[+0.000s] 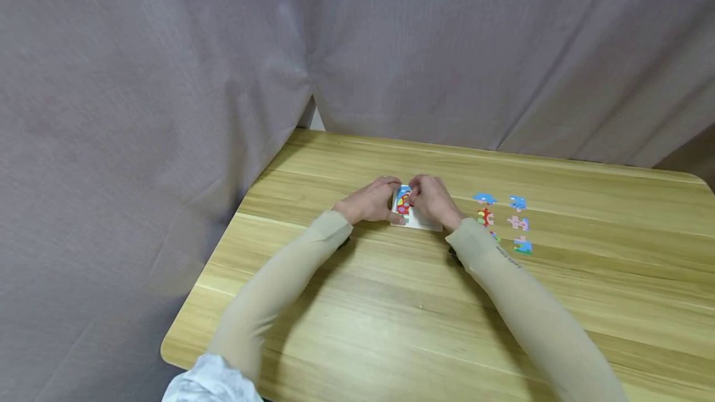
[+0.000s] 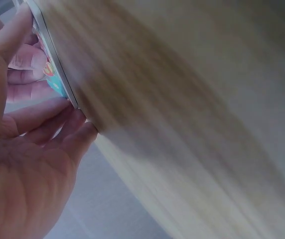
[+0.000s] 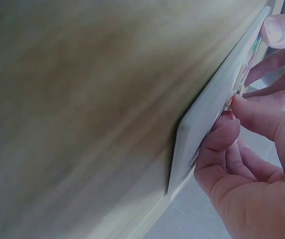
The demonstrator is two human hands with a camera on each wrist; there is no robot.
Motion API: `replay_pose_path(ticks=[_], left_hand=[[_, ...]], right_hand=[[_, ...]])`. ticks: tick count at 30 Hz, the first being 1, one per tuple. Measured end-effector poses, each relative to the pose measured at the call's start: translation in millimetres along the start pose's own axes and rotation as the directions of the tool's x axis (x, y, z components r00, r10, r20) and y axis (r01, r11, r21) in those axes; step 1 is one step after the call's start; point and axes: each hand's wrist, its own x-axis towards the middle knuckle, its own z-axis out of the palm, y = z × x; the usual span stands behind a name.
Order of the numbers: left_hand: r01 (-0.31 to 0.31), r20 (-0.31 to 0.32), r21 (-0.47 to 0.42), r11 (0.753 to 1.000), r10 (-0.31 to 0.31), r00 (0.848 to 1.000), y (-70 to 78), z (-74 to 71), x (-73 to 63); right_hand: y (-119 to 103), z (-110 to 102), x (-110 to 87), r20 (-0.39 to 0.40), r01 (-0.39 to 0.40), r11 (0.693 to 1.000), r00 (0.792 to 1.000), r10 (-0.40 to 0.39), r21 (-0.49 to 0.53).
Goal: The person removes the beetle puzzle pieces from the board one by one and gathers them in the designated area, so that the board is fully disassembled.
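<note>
At the centre of the head view, I see the left hand (image 1: 368, 201) holding the white board (image 1: 426, 223) between thumb and spread fingers on the table (image 1: 363, 290). The right hand (image 1: 436, 199) pinches a red puzzle piece (image 1: 411, 205) at the board, thumb and forefinger nearly together. Loose pieces (image 1: 519, 224) lie right of centre.

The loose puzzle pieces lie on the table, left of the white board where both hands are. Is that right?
Not quite: the head view shows the loose pieces to the right of the white board, not the left. They do lie on the table, and the left hand and right hand are both at the board.
</note>
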Motion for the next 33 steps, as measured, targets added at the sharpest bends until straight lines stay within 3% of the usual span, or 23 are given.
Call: replay_pose_path(ticks=[12,33], left_hand=[[0.004,0.028,-0.005,1.0,-0.004,1.0,-2.2,-0.1,-2.0],[0.054,0.054,-0.031,0.998,-0.053,0.997,-1.9,-1.3,-3.6]], right_hand=[[8,-7,-8.4,-0.031,0.023,1.0,0.999,-0.023,0.016],[57,-59,-42.6,-0.071,-0.085,0.996,0.994,0.084,-0.002]])
